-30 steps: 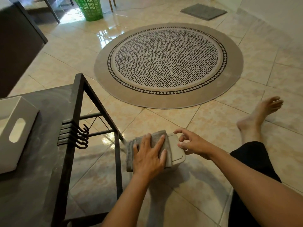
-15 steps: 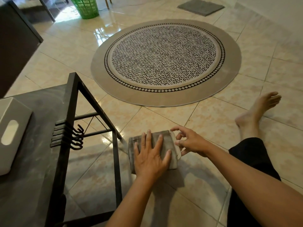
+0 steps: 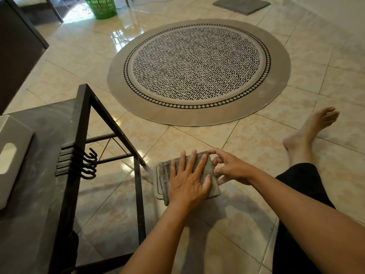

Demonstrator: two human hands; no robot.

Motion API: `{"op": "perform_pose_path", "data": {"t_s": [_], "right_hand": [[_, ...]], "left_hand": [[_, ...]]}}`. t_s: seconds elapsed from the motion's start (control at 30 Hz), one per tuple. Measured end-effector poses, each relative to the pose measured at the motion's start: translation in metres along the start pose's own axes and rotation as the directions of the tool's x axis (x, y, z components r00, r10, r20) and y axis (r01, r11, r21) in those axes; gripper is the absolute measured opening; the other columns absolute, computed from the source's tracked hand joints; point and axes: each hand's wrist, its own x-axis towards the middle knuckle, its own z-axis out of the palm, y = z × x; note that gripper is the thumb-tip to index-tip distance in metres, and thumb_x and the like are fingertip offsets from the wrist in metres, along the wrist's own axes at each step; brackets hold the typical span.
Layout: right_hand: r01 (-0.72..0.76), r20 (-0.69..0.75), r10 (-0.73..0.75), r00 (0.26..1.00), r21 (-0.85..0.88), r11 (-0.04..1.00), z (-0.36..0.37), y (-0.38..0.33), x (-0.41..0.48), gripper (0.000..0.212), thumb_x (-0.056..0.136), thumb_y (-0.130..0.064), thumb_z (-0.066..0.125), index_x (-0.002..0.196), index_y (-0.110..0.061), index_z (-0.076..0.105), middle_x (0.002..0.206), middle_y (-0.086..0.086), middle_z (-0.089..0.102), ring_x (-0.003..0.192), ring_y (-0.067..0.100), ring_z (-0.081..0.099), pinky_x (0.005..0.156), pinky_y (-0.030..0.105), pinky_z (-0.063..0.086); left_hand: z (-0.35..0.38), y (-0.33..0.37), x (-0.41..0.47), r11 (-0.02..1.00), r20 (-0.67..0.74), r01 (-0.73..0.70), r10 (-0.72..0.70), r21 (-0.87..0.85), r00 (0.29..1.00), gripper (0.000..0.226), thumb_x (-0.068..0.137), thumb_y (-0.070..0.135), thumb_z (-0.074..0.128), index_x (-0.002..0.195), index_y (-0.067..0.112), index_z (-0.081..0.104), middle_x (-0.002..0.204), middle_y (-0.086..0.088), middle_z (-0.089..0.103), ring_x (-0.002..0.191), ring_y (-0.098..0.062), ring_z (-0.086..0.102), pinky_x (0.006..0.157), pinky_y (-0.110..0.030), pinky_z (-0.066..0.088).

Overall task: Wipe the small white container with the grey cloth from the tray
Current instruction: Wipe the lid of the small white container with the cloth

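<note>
1. The small white container (image 3: 158,182) stands on the tiled floor (image 3: 256,147), just beside the front leg of the dark table (image 3: 29,224), off the table's right edge.
2. The grey cloth (image 3: 209,175), folded, lies over the container's top and covers most of it; only the left strip of the lid shows.
3. The left hand (image 3: 187,180) lies flat on the cloth, palm down, fingers spread and extended, pressing it against the container rather than gripping it.
4. The right hand (image 3: 233,169) sits at the container's right side, fingers curled loosely and touching the cloth's right edge; whether it grips the container underneath cannot be told.
5. A white tray (image 3: 11,155) with a cut-out handle rests at the table's left edge, well apart from the container.
6. A round patterned rug (image 3: 197,68) lies on the floor beyond the hands.
</note>
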Motion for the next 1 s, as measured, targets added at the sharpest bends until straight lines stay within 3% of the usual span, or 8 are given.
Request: {"op": "perform_pose_path", "data": {"t_s": [0.1, 0.3, 0.5, 0.7, 0.87, 1.0], "right_hand": [[0.002, -0.011, -0.002, 1.0, 0.006, 1.0, 0.0, 0.001, -0.001, 0.059, 0.088, 0.011, 0.06, 0.135, -0.021, 0.044, 0.1, 0.015, 0.053, 0.084, 0.03, 0.067, 0.07, 0.046, 0.064], [0.001, -0.001, -0.001, 1.0, 0.024, 1.0, 0.002, -0.002, 0.0, 0.06, 0.087, 0.015, 0.054, 0.133, -0.021, 0.045, 0.109, 0.018, 0.057, 0.095, 0.037, 0.07, 0.071, 0.048, 0.063], [0.007, -0.034, -0.006, 0.999, 0.011, 1.0, 0.003, -0.001, 0.001, 0.057, 0.087, 0.009, 0.063, 0.132, -0.019, 0.044, 0.099, 0.014, 0.054, 0.076, 0.024, 0.068, 0.063, 0.04, 0.062], [-0.01, -0.025, 0.008, 1.0, -0.057, 0.998, 0.002, -0.01, 0.008, 0.056, 0.087, 0.013, 0.057, 0.13, -0.02, 0.046, 0.097, 0.016, 0.054, 0.078, 0.029, 0.066, 0.066, 0.044, 0.063], [-0.003, -0.043, 0.0, 0.999, -0.065, 0.998, 0.003, -0.009, 0.01, 0.054, 0.087, 0.011, 0.061, 0.129, -0.019, 0.045, 0.103, 0.021, 0.056, 0.082, 0.03, 0.069, 0.061, 0.04, 0.063], [0.005, -0.034, -0.008, 0.999, -0.063, 0.998, 0.006, -0.01, 0.014, 0.054, 0.087, 0.011, 0.062, 0.13, -0.019, 0.045, 0.099, 0.018, 0.054, 0.076, 0.028, 0.066, 0.06, 0.042, 0.062]], "left_hand": [[-0.001, -0.006, -0.009, 0.999, -0.008, 0.047, -0.047, -0.012, 0.999, 0.067, 0.096, 0.062, 0.013, 0.154, 0.04, -0.012, 0.162, 0.004, -0.026, 0.148, -0.023, -0.028, 0.119, -0.052, -0.013], [0.0, 0.004, 0.0, 1.0, 0.025, -0.028, 0.028, 0.007, 0.999, 0.065, 0.097, 0.063, 0.014, 0.153, 0.045, -0.011, 0.163, 0.004, -0.023, 0.149, -0.023, -0.025, 0.119, -0.051, -0.014], [-0.007, -0.024, -0.021, 0.975, -0.003, 0.215, -0.215, -0.06, 0.977, 0.07, 0.091, 0.063, 0.008, 0.154, 0.041, -0.013, 0.164, 0.002, -0.024, 0.147, -0.024, -0.029, 0.118, -0.055, -0.015], [-0.005, 0.002, -0.001, 0.996, 0.0, 0.082, -0.082, -0.04, 0.997, 0.067, 0.096, 0.063, 0.016, 0.154, 0.042, -0.01, 0.165, 0.001, -0.02, 0.148, -0.025, -0.026, 0.118, -0.052, -0.016], [-0.011, -0.037, -0.015, 0.94, 0.009, 0.331, -0.332, -0.08, 0.943, 0.072, 0.094, 0.064, 0.013, 0.153, 0.038, -0.019, 0.163, 0.0, -0.026, 0.146, -0.027, -0.031, 0.117, -0.056, -0.016], [-0.008, -0.01, -0.019, 0.972, 0.005, 0.22, -0.22, -0.078, 0.975, 0.069, 0.096, 0.063, 0.014, 0.152, 0.04, -0.019, 0.162, 0.002, -0.028, 0.146, -0.027, -0.032, 0.117, -0.055, -0.016]]}}
